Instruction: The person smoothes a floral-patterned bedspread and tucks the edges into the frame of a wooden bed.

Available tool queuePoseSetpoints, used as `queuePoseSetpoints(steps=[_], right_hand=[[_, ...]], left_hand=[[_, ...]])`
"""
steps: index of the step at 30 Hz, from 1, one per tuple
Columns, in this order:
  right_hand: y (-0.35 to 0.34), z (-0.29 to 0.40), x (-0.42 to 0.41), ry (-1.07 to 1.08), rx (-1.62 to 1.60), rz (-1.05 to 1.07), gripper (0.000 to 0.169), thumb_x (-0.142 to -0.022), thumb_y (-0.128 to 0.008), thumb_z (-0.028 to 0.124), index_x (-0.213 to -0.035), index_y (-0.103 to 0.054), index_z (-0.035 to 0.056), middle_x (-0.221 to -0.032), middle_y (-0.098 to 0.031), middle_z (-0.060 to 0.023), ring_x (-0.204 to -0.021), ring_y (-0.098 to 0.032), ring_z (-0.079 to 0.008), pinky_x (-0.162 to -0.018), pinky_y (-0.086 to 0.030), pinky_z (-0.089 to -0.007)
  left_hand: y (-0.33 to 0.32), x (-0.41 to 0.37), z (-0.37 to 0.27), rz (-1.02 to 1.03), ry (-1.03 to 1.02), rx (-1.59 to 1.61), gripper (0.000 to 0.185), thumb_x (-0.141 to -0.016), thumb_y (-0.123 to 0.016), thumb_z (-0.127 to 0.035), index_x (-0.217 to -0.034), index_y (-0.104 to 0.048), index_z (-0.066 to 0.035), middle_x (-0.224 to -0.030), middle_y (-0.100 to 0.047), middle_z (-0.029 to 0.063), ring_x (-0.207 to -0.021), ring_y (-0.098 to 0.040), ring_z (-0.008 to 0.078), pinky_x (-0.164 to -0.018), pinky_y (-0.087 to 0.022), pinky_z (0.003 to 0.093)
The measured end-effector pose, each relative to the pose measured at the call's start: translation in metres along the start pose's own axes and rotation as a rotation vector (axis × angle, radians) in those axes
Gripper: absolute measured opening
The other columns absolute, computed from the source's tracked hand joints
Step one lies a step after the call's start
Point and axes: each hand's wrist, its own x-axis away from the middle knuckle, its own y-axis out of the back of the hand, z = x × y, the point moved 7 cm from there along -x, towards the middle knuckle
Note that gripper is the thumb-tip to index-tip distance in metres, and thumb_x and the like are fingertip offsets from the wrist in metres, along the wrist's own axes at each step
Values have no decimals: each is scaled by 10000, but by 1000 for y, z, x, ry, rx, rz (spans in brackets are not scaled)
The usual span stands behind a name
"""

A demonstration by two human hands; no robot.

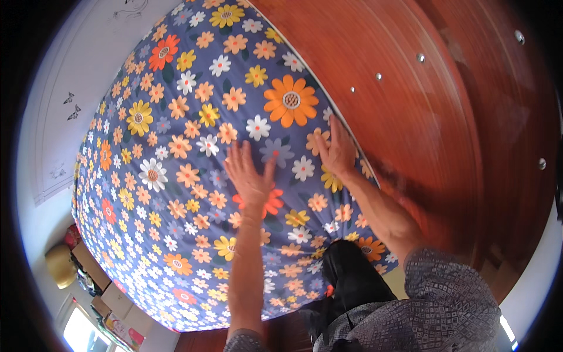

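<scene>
A navy bed sheet (198, 176) printed with orange, yellow, white and peach flowers covers a wide bed surface before me. My left hand (250, 176) lies palm down on its middle, fingers spread, with nothing held. Near the sheet's right edge, my right hand (338, 149) rests on the cloth, thumb apart from the fingers, and it appears to hold nothing. Small creases run through the fabric below the hands, around my dark-clad knee (347, 264), which presses on the bed's near edge.
A glossy reddish-brown wooden wardrobe (396, 114) with small round knobs stands close along the bed's right side. A pale wall (57, 132) with butterfly drawings borders the left. Cardboard boxes (90, 264), a golden round object (60, 266) and a bright window (83, 330) are at lower left.
</scene>
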Motion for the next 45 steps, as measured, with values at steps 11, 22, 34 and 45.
queuePoseSetpoints(steps=[11,22,34,45], right_hand=[[-33,-26,0,4,-21,-90,656,-1051,-645,438,-1453,-548,-71,-1384,-645,-311,-1272,-634,-473,-1070,-524,-471],[-35,-35,3,-44,-23,-159,680,-1027,-646,529,-1444,-590,-6,-1332,-711,-249,-1223,-690,-409,-1021,-563,-450],[-8,-24,15,-68,-36,-225,601,-1004,-623,533,-1371,-605,58,-1238,-729,-185,-1081,-724,-400,-854,-595,-524],[98,-93,269,-77,62,-126,675,-997,-677,463,-1514,-546,50,-1559,-536,-221,-1434,-508,-388,-1201,-386,-485]], left_hand=[[-40,120,9,196,5,-70,937,-911,-764,-508,-1657,-394,-76,-1728,-331,218,-1620,-247,435,-1312,-111,611],[-54,123,14,105,-68,-135,948,-926,-716,-522,-1684,-342,-93,-1750,-297,193,-1637,-218,407,-1315,-92,605],[-56,131,12,-66,-165,-171,834,-993,-684,-486,-1665,-387,-91,-1723,-368,174,-1616,-285,384,-1307,-152,586],[-41,161,-48,-43,-304,-107,771,-1023,-677,-492,-1648,-427,-117,-1715,-383,180,-1587,-330,411,-1267,-224,609]])
